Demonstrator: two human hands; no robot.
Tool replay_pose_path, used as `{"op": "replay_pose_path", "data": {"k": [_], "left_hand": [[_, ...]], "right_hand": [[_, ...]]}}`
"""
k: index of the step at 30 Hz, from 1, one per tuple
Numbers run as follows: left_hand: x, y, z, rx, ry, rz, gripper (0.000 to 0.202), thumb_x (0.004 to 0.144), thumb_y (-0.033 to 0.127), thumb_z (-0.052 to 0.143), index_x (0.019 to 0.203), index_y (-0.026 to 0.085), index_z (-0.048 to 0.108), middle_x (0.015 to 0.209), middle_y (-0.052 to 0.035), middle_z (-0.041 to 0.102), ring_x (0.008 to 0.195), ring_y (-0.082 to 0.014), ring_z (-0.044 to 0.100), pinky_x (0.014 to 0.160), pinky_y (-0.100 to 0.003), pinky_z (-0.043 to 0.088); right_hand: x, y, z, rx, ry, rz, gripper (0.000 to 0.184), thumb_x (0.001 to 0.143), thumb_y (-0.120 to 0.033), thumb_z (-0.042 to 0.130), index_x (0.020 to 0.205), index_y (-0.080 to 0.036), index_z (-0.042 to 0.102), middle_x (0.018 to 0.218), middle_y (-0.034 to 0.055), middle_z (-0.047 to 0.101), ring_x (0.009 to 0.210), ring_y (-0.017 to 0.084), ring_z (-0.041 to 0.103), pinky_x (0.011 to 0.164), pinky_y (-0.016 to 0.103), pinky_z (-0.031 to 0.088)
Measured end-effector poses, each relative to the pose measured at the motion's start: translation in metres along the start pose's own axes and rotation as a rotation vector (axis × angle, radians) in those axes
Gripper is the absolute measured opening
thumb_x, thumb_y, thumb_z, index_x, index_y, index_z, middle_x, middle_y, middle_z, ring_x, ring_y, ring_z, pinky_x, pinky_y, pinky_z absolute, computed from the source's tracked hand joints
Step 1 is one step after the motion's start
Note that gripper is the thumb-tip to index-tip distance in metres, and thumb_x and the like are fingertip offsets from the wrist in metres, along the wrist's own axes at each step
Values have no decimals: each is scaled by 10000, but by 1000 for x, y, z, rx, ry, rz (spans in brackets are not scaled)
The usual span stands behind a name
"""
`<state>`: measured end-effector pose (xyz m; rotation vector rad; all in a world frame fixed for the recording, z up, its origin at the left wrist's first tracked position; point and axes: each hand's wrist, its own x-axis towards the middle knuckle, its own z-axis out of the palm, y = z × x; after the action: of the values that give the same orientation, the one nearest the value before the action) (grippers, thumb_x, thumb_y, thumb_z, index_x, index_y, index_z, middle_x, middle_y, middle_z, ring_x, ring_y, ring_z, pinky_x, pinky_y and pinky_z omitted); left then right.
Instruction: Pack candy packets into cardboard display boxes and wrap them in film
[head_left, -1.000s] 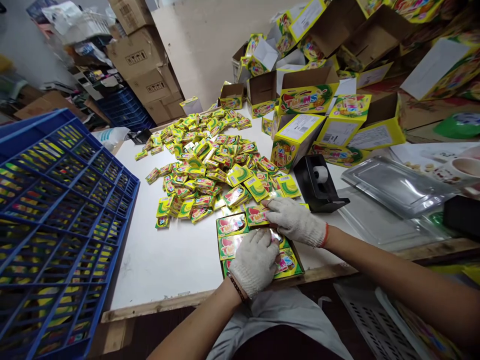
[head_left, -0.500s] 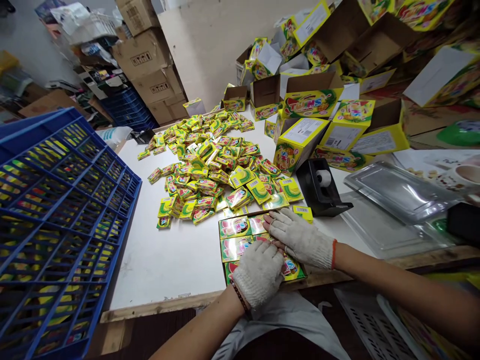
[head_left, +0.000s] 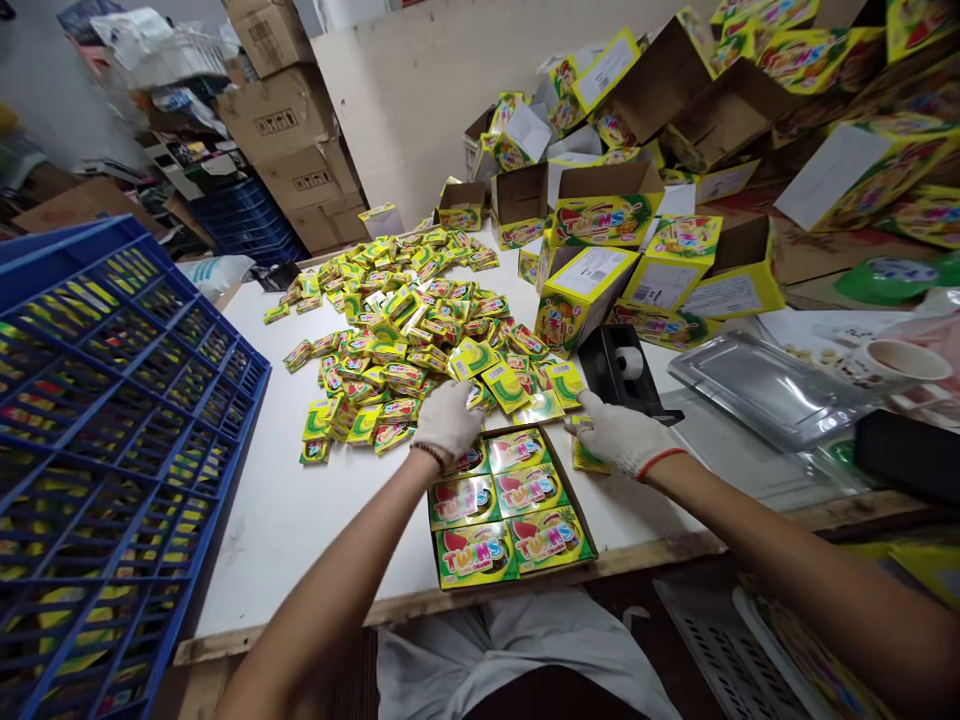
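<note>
A shallow open carton (head_left: pixel 585 535) stands at the table's front edge, filled on top with several small boxes marked TWINS (head_left: pixel 471 553) in two columns. Just beyond its far left corner, my gloved left hand (head_left: pixel 450 420) reaches to the near edge of a heap of small yellow-green packets (head_left: pixel 390 345). Its fingers are slightly bent and apart, touching or close to the packets. To the right of the carton, my gloved right hand (head_left: pixel 626 437) has its fingers apart, over a loose yellow packet (head_left: pixel 589 458); I see no firm grip on it.
A black tape dispenser (head_left: pixel 619 368) stands behind my right hand, with clear plastic lids (head_left: pixel 765 385) and a cup (head_left: pixel 900 365) farther right. Open yellow TWINS cartons (head_left: pixel 607 215) are piled at the back right. A blue crate (head_left: pixel 127 440) full of packets leans at the left.
Both hands have lifted off the boxes in the carton. The left has moved forward and left to the heap, the right outward to the loose packet. The view has shifted slightly.
</note>
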<state>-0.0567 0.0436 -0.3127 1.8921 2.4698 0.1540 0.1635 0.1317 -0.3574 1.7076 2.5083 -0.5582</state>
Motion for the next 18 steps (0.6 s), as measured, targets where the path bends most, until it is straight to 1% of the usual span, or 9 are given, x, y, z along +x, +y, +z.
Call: {"op": "replay_pose_path", "data": {"k": [2, 4, 6, 8, 11, 13, 14, 16, 18], "left_hand": [[25, -12, 7, 17, -68, -30, 353, 819, 401, 667, 1102, 202, 602, 1146, -125, 668, 1052, -290, 645, 841, -350, 497], [39, -20, 17, 26, -113, -38, 402, 767, 368, 717, 1107, 189, 598, 1098, -137, 682, 1004, -312, 663, 811, -363, 505], [42, -25, 21, 25, -111, -36, 379, 779, 333, 705, 1109, 184, 593, 1082, -137, 685, 999, -310, 664, 817, -364, 503], [32, -27, 17, 21, -71, -36, 353, 830, 342, 658, 1134, 183, 575, 1116, -136, 671, 1044, -297, 646, 851, -360, 496], [-5, -24, 1, -71, 72, 15, 410, 893, 361, 599, 1248, 174, 517, 1196, -124, 640, 1126, -256, 604, 928, -343, 478], [-40, -14, -4, -208, 193, 144, 493, 876, 339, 632, 1316, 175, 482, 1206, -103, 641, 1126, -236, 599, 956, -342, 474], [-59, -7, -3, -261, 227, 224, 521, 859, 332, 654, 1329, 189, 481, 1189, -89, 651, 1094, -234, 610, 944, -354, 482], [-95, 11, 7, -272, 217, 369, 550, 823, 360, 700, 1312, 198, 506, 1122, -74, 673, 1017, -246, 627, 892, -385, 499], [-122, 28, 23, -222, 166, 456, 566, 825, 354, 706, 1328, 195, 500, 1169, -83, 661, 1056, -259, 616, 913, -419, 486]], "right_hand": [[3, -2, 8, -83, -115, 114, 617, 920, -546, 498, 1367, -124, 445, 1070, 222, 695, 1026, 387, 667, 841, 490, 488], [6, -8, 15, -102, -151, 132, 635, 911, -573, 499, 1352, -119, 449, 1108, 237, 680, 1080, 394, 651, 858, 509, 486], [8, -13, 19, -96, -142, 125, 556, 897, -497, 535, 1307, -126, 491, 1130, 241, 671, 1088, 386, 651, 850, 503, 495], [8, -12, 21, -88, -124, 93, 491, 854, -382, 577, 1279, -145, 519, 1124, 232, 674, 1049, 368, 668, 816, 469, 512], [1, 2, 23, 0, -47, 41, 493, 807, -330, 580, 1270, -172, 524, 1081, 201, 681, 937, 333, 693, 747, 419, 525], [-8, 18, 23, 194, 54, -24, 514, 794, -342, 577, 1273, -165, 510, 1002, 153, 687, 841, 287, 691, 724, 391, 530], [-13, 25, 23, 324, 112, -74, 538, 790, -346, 577, 1289, -164, 493, 960, 120, 684, 804, 261, 680, 721, 377, 532], [-24, 37, 20, 581, 219, -199, 578, 786, -360, 580, 1320, -175, 461, 915, 69, 666, 777, 229, 654, 727, 360, 537], [-36, 41, 14, 773, 327, -300, 552, 774, -389, 600, 1275, -193, 475, 918, 55, 649, 793, 229, 636, 728, 365, 538]]}}
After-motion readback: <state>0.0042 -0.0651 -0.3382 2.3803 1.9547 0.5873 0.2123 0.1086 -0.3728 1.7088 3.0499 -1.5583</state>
